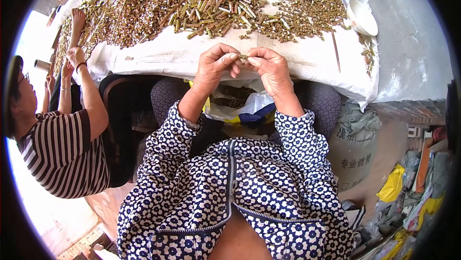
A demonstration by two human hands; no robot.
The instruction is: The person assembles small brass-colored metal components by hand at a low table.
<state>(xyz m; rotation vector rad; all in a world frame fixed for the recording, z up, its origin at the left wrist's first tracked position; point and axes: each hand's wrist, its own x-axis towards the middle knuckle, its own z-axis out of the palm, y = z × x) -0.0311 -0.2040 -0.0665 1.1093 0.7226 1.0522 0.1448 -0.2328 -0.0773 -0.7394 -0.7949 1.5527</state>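
My left hand (pixel 217 66) and my right hand (pixel 270 69) meet at the near edge of the cloth-covered table. Between their fingertips is a small brass-coloured metal piece (pixel 243 57), pinched from both sides. The fingers partly hide it, so its exact kind is not clear. Beyond my hands lies a wide heap of brass-coloured metal tubes (pixel 211 12), long ones in the middle. Short brass pieces (pixel 312 12) are spread to the right of them, and more small pieces (pixel 127 24) cover the left.
A white bowl (pixel 362 17) tilts at the table's right edge, near a thin brown rod (pixel 335 52). At left, a co-worker in a striped shirt (pixel 60 157) reaches to the heap. A plastic bag (pixel 254 108) hangs below my hands; sacks (pixel 355 149) stand right.
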